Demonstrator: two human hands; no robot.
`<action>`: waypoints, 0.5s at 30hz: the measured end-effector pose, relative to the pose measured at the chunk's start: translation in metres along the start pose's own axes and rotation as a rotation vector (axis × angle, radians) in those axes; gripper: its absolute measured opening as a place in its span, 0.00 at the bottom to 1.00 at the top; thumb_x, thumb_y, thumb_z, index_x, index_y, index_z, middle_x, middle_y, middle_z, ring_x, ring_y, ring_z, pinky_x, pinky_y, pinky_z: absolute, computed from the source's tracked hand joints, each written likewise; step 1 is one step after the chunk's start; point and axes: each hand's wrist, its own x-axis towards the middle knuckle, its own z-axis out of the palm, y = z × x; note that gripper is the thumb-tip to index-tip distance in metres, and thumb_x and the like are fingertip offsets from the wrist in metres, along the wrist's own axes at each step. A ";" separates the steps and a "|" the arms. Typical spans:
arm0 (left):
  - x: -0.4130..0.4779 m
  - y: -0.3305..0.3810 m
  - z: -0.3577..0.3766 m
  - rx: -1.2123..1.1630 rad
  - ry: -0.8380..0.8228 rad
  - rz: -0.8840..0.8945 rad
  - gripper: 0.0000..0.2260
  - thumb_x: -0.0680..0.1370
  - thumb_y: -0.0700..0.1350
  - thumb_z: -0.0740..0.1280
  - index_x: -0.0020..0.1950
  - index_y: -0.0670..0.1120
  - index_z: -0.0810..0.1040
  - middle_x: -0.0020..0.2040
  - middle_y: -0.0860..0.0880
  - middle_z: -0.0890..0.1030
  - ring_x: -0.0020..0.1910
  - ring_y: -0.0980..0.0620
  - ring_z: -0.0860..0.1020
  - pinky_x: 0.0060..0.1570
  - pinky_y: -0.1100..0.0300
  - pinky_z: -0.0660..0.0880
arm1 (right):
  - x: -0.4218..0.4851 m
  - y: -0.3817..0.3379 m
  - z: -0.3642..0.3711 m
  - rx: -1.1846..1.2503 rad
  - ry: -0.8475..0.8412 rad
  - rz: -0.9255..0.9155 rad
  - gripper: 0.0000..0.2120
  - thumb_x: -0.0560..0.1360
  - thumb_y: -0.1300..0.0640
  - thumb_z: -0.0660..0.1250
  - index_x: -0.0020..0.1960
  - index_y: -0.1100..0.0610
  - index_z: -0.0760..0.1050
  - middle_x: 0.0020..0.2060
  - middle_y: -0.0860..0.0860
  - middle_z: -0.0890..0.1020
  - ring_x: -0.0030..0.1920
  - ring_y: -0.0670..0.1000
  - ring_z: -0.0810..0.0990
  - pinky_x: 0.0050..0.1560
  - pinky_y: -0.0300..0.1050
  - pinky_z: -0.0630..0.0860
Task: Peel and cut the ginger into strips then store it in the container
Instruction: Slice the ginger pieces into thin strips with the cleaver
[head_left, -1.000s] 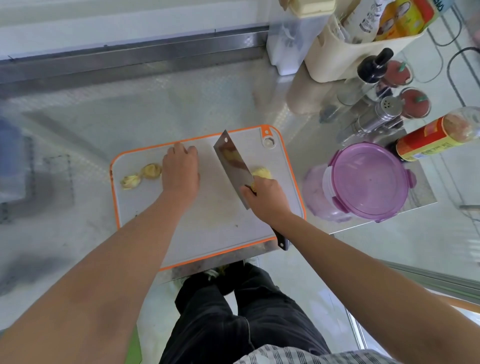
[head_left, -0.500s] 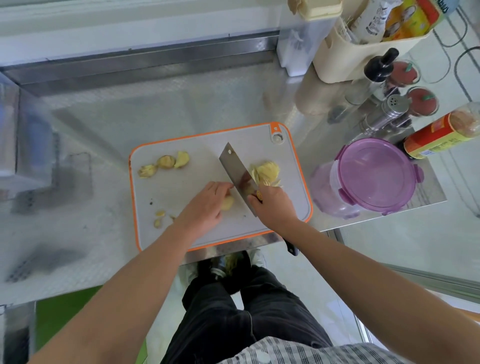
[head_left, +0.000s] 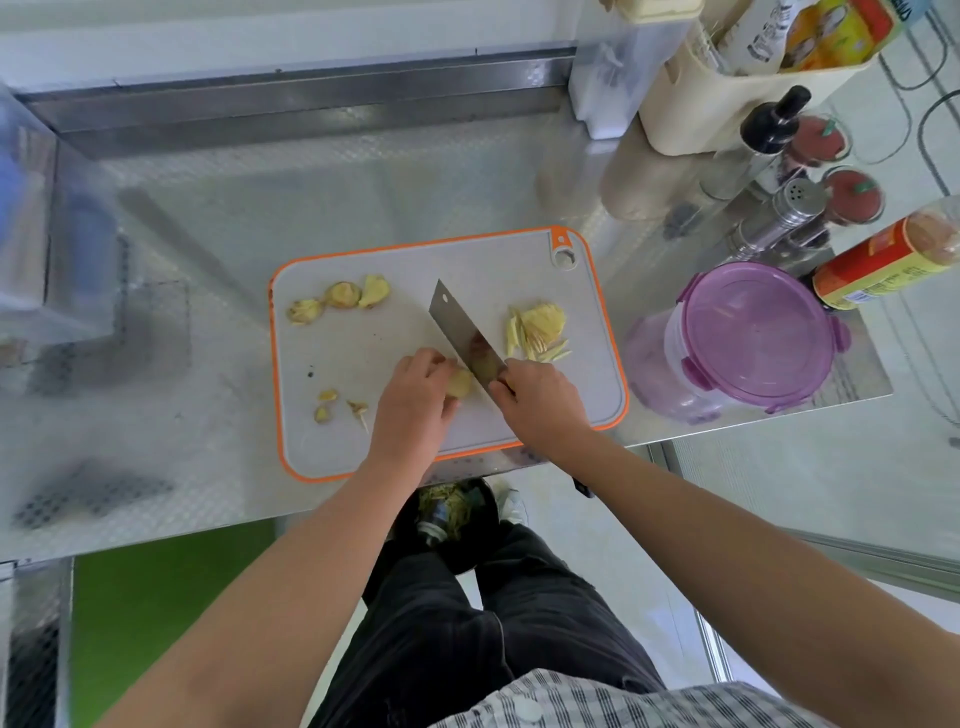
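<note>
An orange-rimmed grey cutting board (head_left: 374, 457) lies on the steel counter. My left hand (head_left: 413, 402) pins a small peeled ginger piece (head_left: 460, 384) near the board's front. My right hand (head_left: 540, 397) grips a cleaver (head_left: 457, 327); its blade rests against the right side of that piece. Cut ginger slices and strips (head_left: 537, 330) lie to the right of the blade. Three ginger chunks (head_left: 340, 299) sit at the board's far left, and small trimmings (head_left: 337, 405) lie at its front left. The purple-lidded container (head_left: 753, 332) stands closed, right of the board.
Behind the container are a red-labelled bottle (head_left: 883, 260), a metal shaker (head_left: 779, 213), a black-capped bottle (head_left: 769, 124) and two red-topped jars (head_left: 852, 195). A cream caddy (head_left: 717, 98) of packets stands at the back right. The counter's front edge runs just below the board.
My left hand came back from the board's far left to hold the ginger piece by the blade. The cleaver dropped closer to the board. The view shifted, uncovering the far-left chunks.
</note>
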 end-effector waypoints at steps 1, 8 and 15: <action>-0.002 0.000 0.000 0.015 0.005 0.029 0.17 0.65 0.35 0.76 0.54 0.40 0.80 0.48 0.43 0.78 0.44 0.43 0.76 0.42 0.51 0.78 | -0.001 0.000 -0.002 0.014 0.021 0.002 0.11 0.80 0.53 0.56 0.42 0.57 0.64 0.36 0.53 0.70 0.38 0.57 0.71 0.36 0.46 0.65; 0.003 -0.002 0.004 0.066 0.014 0.116 0.11 0.61 0.34 0.79 0.40 0.41 0.82 0.38 0.46 0.79 0.37 0.44 0.77 0.32 0.56 0.78 | -0.010 -0.006 -0.003 -0.030 0.010 0.005 0.09 0.80 0.54 0.56 0.43 0.55 0.64 0.37 0.51 0.69 0.37 0.55 0.69 0.37 0.45 0.64; 0.005 -0.004 0.003 0.070 -0.011 0.121 0.11 0.60 0.34 0.79 0.38 0.41 0.82 0.35 0.46 0.77 0.35 0.44 0.76 0.30 0.56 0.77 | -0.009 -0.010 -0.002 -0.063 0.019 0.018 0.09 0.80 0.54 0.55 0.45 0.57 0.68 0.38 0.52 0.71 0.37 0.55 0.70 0.37 0.45 0.64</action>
